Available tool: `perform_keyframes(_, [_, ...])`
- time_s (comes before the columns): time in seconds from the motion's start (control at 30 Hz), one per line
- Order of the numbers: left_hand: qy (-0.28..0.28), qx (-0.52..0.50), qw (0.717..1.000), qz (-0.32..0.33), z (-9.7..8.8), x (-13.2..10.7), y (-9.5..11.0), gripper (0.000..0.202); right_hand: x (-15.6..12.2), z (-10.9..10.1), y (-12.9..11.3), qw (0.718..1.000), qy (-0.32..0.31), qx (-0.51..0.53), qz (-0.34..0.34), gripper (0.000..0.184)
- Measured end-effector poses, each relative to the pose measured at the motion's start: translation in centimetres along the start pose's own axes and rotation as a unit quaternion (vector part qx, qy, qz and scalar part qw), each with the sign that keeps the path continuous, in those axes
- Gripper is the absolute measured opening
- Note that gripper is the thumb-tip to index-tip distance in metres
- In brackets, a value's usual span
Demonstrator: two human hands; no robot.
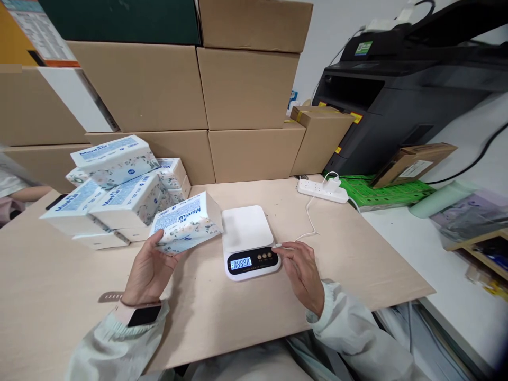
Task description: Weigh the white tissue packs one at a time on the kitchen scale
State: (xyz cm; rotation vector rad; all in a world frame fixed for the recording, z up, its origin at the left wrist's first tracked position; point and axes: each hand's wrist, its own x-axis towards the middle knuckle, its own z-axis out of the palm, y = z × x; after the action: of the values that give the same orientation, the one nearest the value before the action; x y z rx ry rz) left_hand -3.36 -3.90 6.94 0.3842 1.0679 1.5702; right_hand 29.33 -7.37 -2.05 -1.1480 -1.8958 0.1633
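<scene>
Our left hand (148,267): closed on near end of tissue pack (186,222)
Pack: tilted, just left of scale (246,228)
Our right hand (301,267): loosely curled, holds nothing, fingertips touching scale's right front edge

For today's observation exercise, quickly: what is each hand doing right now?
Left hand: closed on a tissue pack.
Right hand: open, holding nothing, touching the edge of the scale.

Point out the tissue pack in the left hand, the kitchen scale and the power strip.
tissue pack (186,222), head view: on its printed top face
kitchen scale (246,227), head view: on its white weighing plate
power strip (313,188), head view: on its white body
</scene>
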Motion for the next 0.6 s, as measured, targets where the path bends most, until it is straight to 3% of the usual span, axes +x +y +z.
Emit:
perform_keyframes(0.17, [-0.017, 0.017, 1.000, -0.009, 0.5, 0.0, 0.0, 0.034, 0.7, -0.6, 0.5, 0.993, -0.005, 0.071, 0.099, 0.027])
perform_keyframes(0.3, [-0.041, 0.036, 0.998, -0.016, 2.6, -0.1, -0.2, 0.034, 3.8, -2.0, 0.0, 0.953, -0.067, 0.228, 0.188, 0.040])
perform_keyframes(0.5, [-0.105, 0.076, 0.991, -0.034, 6.7, -1.3, -1.5, 0.037, 7.8, -2.4, -1.6, 0.908, -0.182, 0.343, 0.157, 0.064])
perform_keyframes(0.6, [-0.129, 0.069, 0.988, -0.041, 7.3, -1.6, -1.9, 0.042, 7.5, -2.0, -1.8, 0.916, -0.178, 0.335, 0.128, 0.061])
